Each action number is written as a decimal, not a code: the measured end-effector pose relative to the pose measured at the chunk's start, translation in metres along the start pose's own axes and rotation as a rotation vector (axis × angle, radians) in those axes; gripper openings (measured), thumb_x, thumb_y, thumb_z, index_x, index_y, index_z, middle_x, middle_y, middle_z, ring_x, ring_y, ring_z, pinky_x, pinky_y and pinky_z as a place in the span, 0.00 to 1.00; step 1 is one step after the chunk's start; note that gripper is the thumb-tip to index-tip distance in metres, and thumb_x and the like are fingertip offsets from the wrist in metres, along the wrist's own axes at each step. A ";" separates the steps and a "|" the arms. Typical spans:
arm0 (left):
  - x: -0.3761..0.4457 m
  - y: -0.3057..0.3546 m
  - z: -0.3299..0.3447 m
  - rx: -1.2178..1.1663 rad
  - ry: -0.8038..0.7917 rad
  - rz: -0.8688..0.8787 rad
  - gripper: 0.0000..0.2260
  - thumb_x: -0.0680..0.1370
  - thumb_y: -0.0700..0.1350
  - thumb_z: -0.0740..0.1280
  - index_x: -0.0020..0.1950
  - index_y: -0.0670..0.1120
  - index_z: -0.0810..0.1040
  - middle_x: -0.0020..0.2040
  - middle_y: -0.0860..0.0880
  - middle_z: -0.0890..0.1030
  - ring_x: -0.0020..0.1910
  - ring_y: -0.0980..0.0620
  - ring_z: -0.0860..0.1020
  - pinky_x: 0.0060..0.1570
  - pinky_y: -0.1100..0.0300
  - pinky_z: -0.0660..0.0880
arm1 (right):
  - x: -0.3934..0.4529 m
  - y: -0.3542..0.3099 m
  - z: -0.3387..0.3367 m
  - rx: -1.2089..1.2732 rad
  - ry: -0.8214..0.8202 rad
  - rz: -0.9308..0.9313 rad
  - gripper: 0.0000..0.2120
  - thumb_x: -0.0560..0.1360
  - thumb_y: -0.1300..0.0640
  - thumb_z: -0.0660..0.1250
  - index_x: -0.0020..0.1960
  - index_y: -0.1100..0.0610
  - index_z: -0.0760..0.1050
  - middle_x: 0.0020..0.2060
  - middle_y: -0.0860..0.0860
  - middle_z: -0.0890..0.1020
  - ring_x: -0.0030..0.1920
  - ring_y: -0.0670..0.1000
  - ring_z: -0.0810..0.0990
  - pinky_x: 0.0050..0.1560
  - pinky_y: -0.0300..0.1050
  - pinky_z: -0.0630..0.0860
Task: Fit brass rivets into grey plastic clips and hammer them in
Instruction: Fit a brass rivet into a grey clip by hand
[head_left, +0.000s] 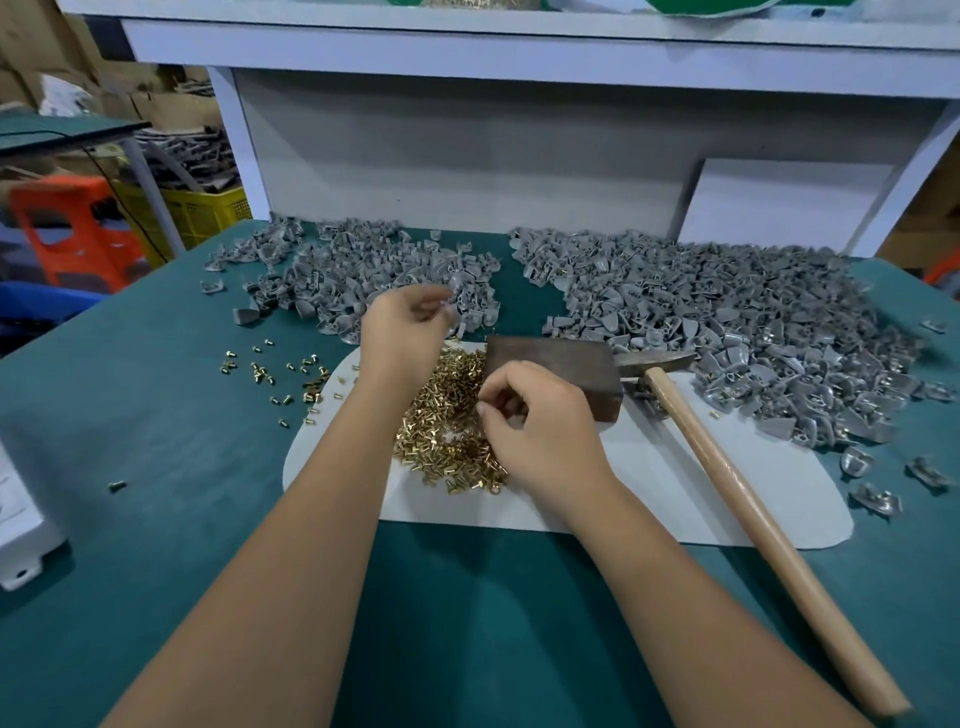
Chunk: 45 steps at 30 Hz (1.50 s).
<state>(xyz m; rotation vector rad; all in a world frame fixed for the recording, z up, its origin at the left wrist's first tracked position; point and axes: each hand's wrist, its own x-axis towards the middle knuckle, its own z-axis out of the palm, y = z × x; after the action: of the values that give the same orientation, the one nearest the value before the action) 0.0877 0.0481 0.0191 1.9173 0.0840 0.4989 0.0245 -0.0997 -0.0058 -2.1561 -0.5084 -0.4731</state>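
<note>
On the green bench top (156, 415), a white sheet (675, 467) lies at centre, carrying a heap of brass rivets (447, 415).

Left hand (402, 332): at 12 o'clock from the rivet heap, at the near edge of the left clip pile (353, 265). Fingers curled, tips drawn toward the thumb. A grey clip (461, 328) shows just below the fingertips; blurred, cannot tell whether it is held.

Right hand (540, 421): over the heap's 3 o'clock edge, just in front of a dark wooden block (550, 369). Fingers curled, thumb and forefinger brought together as if pinching; anything between them is too small to make out.

Hammer (753, 509): untouched. Metal head lies against the block's 3 o'clock side, wooden handle runs toward 5 o'clock, off the sheet and onto the green top.

Right clip pile (727, 322): larger, spread from 12 to 3 o'clock of the block; some brass glints among the clips. A few stray clips (878, 499) lie at 3 o'clock of the sheet.

Loose rivets (260, 369) are scattered on the green top at 9 o'clock of the heap; a single one lies farther out toward 8 o'clock.

White panel (779, 202) leans on the back wall at 1 o'clock. White plastic object (21, 530) at the bench's 9 o'clock edge. Orange stool (72, 228) and yellow crate (202, 213) stand beyond the bench at 10 o'clock.
</note>
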 end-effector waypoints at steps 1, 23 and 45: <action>-0.003 0.007 0.005 -0.028 -0.035 0.013 0.07 0.78 0.41 0.69 0.54 0.47 0.82 0.44 0.54 0.84 0.35 0.63 0.77 0.46 0.64 0.76 | 0.001 0.000 -0.002 -0.013 0.067 -0.016 0.07 0.71 0.65 0.69 0.41 0.54 0.75 0.38 0.44 0.76 0.40 0.44 0.74 0.42 0.40 0.73; -0.035 0.006 0.033 -0.088 -0.249 0.041 0.20 0.75 0.33 0.63 0.57 0.56 0.80 0.51 0.58 0.82 0.51 0.59 0.79 0.55 0.53 0.79 | 0.011 0.034 -0.030 -0.037 0.365 0.146 0.15 0.71 0.67 0.66 0.51 0.49 0.78 0.41 0.42 0.78 0.44 0.44 0.77 0.46 0.42 0.76; -0.040 0.009 0.042 0.167 -0.019 0.061 0.12 0.76 0.41 0.62 0.51 0.53 0.83 0.45 0.57 0.81 0.40 0.62 0.76 0.36 0.65 0.71 | 0.011 0.035 -0.034 0.152 0.487 0.328 0.14 0.73 0.66 0.64 0.48 0.48 0.78 0.39 0.45 0.78 0.39 0.43 0.76 0.38 0.33 0.73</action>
<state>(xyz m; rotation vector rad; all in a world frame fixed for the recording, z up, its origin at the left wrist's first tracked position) 0.0654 -0.0040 0.0020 2.0923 0.0565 0.5288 0.0465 -0.1445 -0.0038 -1.8436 0.0778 -0.7182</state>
